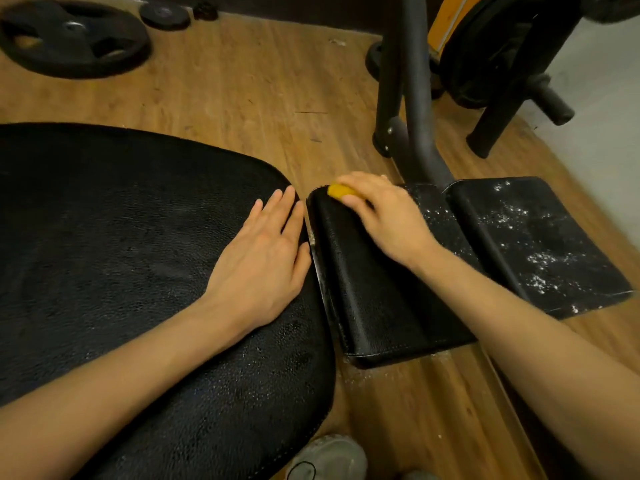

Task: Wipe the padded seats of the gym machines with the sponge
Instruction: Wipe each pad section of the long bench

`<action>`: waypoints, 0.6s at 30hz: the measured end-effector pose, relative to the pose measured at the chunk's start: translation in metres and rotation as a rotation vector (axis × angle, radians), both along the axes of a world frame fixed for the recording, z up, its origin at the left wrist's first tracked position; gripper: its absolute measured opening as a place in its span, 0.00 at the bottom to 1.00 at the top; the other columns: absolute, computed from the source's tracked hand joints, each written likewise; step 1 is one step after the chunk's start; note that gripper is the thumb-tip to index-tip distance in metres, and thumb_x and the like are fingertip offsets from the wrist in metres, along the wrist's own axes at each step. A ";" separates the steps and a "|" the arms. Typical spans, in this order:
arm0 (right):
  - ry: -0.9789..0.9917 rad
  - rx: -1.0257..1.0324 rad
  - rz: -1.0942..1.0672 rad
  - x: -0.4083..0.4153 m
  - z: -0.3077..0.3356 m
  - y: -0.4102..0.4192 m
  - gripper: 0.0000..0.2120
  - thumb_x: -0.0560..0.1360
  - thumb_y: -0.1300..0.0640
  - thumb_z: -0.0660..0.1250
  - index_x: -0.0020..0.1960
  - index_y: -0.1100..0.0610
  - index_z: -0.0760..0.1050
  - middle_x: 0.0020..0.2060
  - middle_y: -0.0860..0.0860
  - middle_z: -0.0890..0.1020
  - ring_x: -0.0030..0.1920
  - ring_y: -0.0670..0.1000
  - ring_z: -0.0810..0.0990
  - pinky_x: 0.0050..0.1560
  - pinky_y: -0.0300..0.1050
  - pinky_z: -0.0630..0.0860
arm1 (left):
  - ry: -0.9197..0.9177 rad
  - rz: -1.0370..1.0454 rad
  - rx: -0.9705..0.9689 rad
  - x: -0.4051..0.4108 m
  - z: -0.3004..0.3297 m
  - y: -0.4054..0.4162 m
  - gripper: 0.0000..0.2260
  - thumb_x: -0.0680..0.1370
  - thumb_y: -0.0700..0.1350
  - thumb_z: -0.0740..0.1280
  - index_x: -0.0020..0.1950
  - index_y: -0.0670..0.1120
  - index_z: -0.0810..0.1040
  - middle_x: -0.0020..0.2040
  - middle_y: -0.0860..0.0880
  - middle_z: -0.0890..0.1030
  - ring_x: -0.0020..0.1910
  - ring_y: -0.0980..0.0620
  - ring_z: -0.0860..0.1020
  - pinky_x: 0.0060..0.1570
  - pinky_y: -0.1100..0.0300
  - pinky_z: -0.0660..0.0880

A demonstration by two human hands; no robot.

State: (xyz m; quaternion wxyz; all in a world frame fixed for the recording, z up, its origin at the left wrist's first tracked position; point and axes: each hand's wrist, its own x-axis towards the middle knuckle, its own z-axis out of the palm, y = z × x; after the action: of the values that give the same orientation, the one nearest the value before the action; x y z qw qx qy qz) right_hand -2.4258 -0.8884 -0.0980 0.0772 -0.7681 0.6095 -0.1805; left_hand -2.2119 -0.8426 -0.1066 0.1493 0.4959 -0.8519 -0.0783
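Note:
A large black padded seat [121, 254] fills the left side. My left hand [266, 251] lies flat on its right edge, fingers together, holding nothing. To its right sits a smaller black pad [377, 306] with a fold in it. My right hand [384, 216] presses a yellow sponge [341, 191] onto the far left corner of that pad; only the sponge's tip shows under my fingers. The pad's right section [540, 244] is speckled with white foam or flakes.
Wooden floor [242, 81] surrounds the pads. Weight plates [72, 38] lie on the floor at the far left. A dark metal machine frame [412, 98] rises behind the small pad, with a loaded plate rack [502, 53] at the far right. My shoe [329, 459] shows at the bottom.

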 end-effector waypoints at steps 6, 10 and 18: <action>0.052 -0.033 -0.191 0.017 -0.001 -0.015 0.13 0.81 0.49 0.59 0.60 0.52 0.77 0.56 0.53 0.79 0.59 0.56 0.74 0.61 0.52 0.68 | 0.021 -0.003 0.018 -0.001 0.000 0.000 0.26 0.83 0.51 0.51 0.79 0.40 0.56 0.80 0.42 0.53 0.79 0.47 0.50 0.77 0.55 0.44; 0.143 0.018 -0.023 0.043 0.005 -0.028 0.14 0.82 0.46 0.55 0.61 0.50 0.75 0.55 0.52 0.78 0.59 0.54 0.73 0.59 0.53 0.68 | 0.000 -0.006 0.018 0.001 0.001 0.001 0.30 0.81 0.55 0.44 0.79 0.40 0.57 0.79 0.42 0.54 0.79 0.47 0.51 0.76 0.56 0.44; 0.114 0.058 -0.325 -0.011 0.003 -0.034 0.17 0.82 0.49 0.56 0.60 0.55 0.78 0.56 0.56 0.79 0.60 0.58 0.75 0.62 0.57 0.69 | 0.026 -0.013 0.047 0.000 0.004 0.000 0.26 0.83 0.51 0.50 0.79 0.41 0.54 0.80 0.43 0.52 0.79 0.49 0.49 0.77 0.57 0.43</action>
State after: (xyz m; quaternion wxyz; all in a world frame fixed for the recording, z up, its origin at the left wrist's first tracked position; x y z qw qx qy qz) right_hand -2.4373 -0.9228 -0.0954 0.0345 -0.6658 0.7341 -0.1288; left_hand -2.2114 -0.8421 -0.1025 0.1480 0.4926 -0.8511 -0.1057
